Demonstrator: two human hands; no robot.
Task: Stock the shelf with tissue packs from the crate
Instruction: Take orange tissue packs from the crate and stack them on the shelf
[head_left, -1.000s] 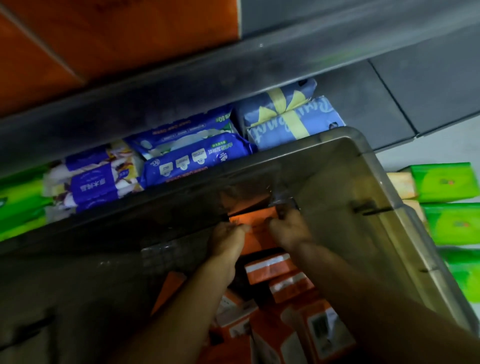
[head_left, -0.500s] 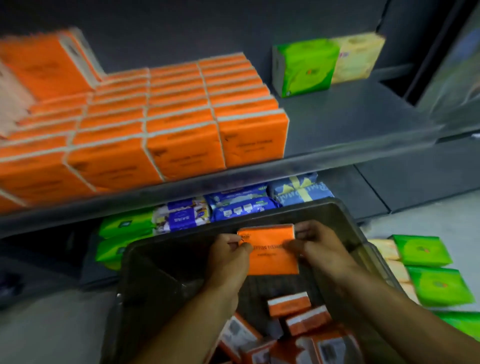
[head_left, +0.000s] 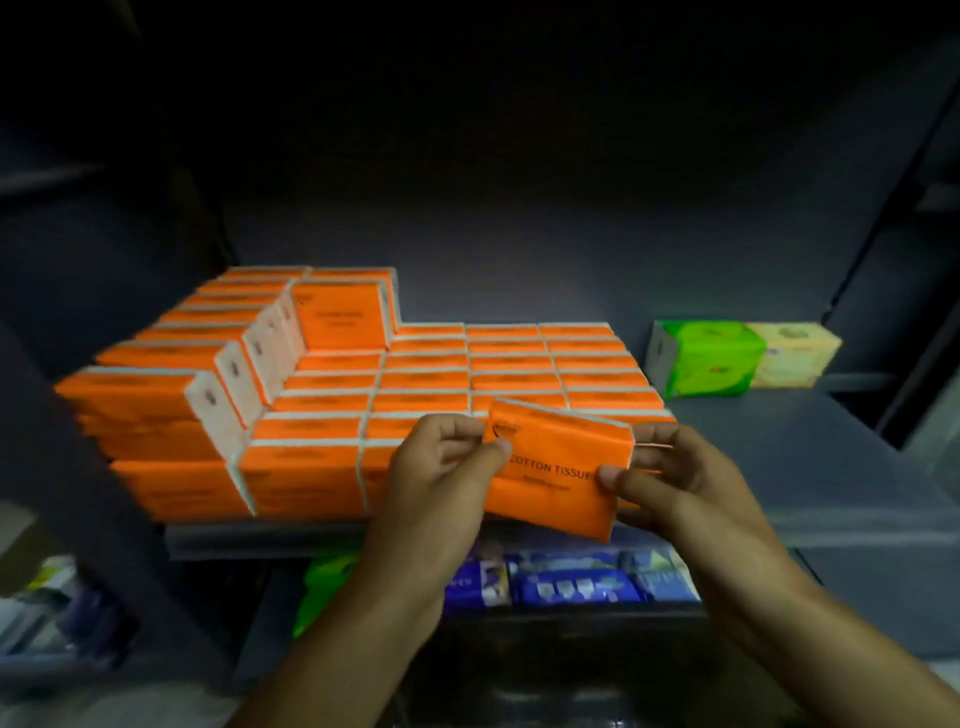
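Head camera showed us a dim, dark grey shelf (head_left: 753, 467) with a dark back wall behind it. On the shelf's left part lay the stacked orange packs (head_left: 332, 395), piled higher at the far left and set in flat rows toward the middle. Below the shelf edge, a lower level held a lime packet (head_left: 324, 577) and some blue packets (head_left: 566, 582).

Our left hand (head_left: 441, 467) pinched the left end of one orange tissue pack (head_left: 558, 467), thumb on its printed front and the other fingers curled behind its edge. We held that pack in the air, tilted, just in front of the stack's front row and above the shelf edge. Our right hand (head_left: 675, 478) gripped its right end the same way, thumb (head_left: 618, 475) on the front beside the words COTTON TISSUE, fingers wrapped behind.

Farther right, well apart from the stack, a green pack (head_left: 706, 358) and a yellow pack (head_left: 795, 353) stood side by side, touching, near the back wall.
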